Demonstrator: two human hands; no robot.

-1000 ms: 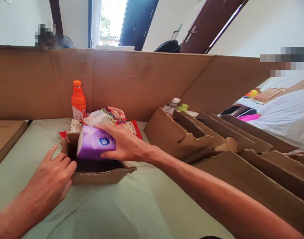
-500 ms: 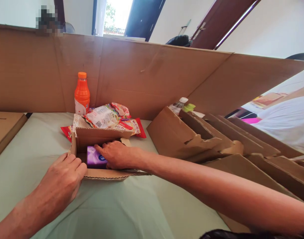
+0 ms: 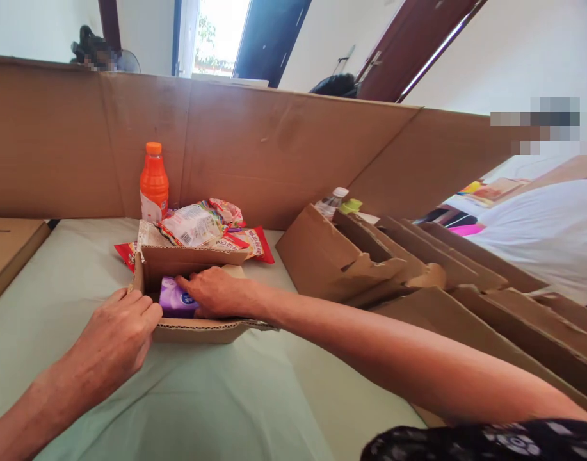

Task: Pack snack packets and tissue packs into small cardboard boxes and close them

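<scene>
An open cardboard box (image 3: 197, 331) sits on the pale green cloth in front of me. My left hand (image 3: 123, 326) is closed on the box's near left edge, fingers curled over the rim. Inside the box is a purple tissue pack (image 3: 173, 298) with a dark blue logo. My right hand (image 3: 219, 293) reaches in from the right and grips the pack's right end, one finger lying along its top. The pack's right end and underside are hidden. Snack packets (image 3: 192, 225) in red and white lie right behind the box.
An orange drink bottle (image 3: 154, 186) stands behind the packets against a tall cardboard wall (image 3: 274, 147). Cardboard dividers (image 3: 322, 256) fill the right side, with a clear bottle (image 3: 332, 202) behind. A flat carton (image 3: 15, 250) lies at left. Someone in white clothing (image 3: 538, 230) is at far right.
The view has shifted slightly, so most things appear a little further left. Both hands keep their holds on the box edge and the tissue pack. More of the person at right shows.
</scene>
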